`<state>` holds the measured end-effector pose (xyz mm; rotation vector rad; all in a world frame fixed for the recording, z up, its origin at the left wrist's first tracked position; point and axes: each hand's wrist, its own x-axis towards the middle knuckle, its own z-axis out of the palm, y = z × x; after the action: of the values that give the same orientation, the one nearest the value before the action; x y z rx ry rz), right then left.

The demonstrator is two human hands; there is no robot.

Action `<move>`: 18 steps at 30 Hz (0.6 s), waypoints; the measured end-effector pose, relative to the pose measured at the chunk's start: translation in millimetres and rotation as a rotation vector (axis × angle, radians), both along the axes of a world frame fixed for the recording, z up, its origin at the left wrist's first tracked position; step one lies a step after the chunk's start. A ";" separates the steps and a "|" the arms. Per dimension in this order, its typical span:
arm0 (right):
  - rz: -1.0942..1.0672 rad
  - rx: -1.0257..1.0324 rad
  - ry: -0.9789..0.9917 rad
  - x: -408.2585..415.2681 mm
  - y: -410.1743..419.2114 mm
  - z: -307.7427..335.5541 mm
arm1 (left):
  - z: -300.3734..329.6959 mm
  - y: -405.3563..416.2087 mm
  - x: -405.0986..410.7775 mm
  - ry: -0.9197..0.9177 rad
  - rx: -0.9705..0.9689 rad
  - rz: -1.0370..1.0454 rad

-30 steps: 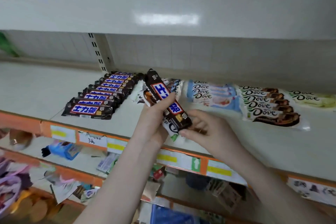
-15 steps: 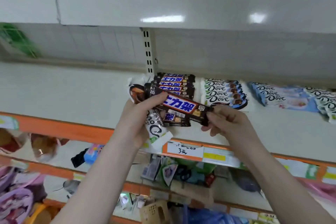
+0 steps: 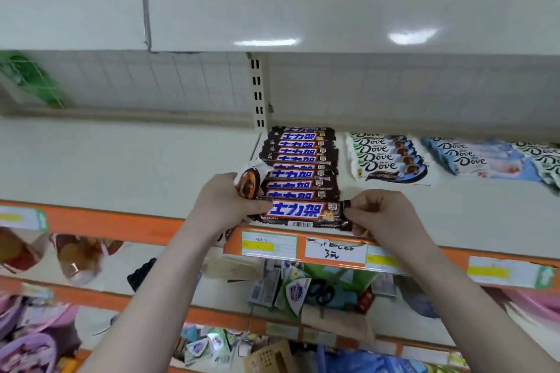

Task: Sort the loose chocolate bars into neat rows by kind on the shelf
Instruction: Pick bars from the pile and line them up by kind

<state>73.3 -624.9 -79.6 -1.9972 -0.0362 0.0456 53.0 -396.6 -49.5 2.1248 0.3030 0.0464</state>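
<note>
A brown chocolate bar with a blue and white label (image 3: 303, 212) lies crosswise at the front edge of the shelf (image 3: 121, 166), at the near end of a row of like brown bars (image 3: 300, 157). My left hand (image 3: 222, 206) grips its left end together with a white-wrapped bar (image 3: 249, 183). My right hand (image 3: 385, 215) pinches its right end. To the right lie a row of white Dove bars with dark ends (image 3: 388, 157) and a row of pale blue Dove bars (image 3: 481, 160).
The upper shelf's front (image 3: 303, 18) overhangs the work area, with a slotted upright (image 3: 257, 94) behind the brown row. The shelf left of the brown row is bare. Orange price rail (image 3: 333, 251) runs along the front. Lower shelves hold mixed goods.
The view swung left, so the rows now sit centre and right. Both hands turned the brown bar level and brought it down to the front end of the brown row.
</note>
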 end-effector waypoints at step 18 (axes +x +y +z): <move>-0.023 -0.343 -0.146 2.1 18.3 -2.0 | -4.0 5.9 12.3 0.000 0.379 -0.039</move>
<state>75.3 -606.5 -81.6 -2.3407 -0.1050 -0.1167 65.3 -390.7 -53.5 2.5062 0.2680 0.0869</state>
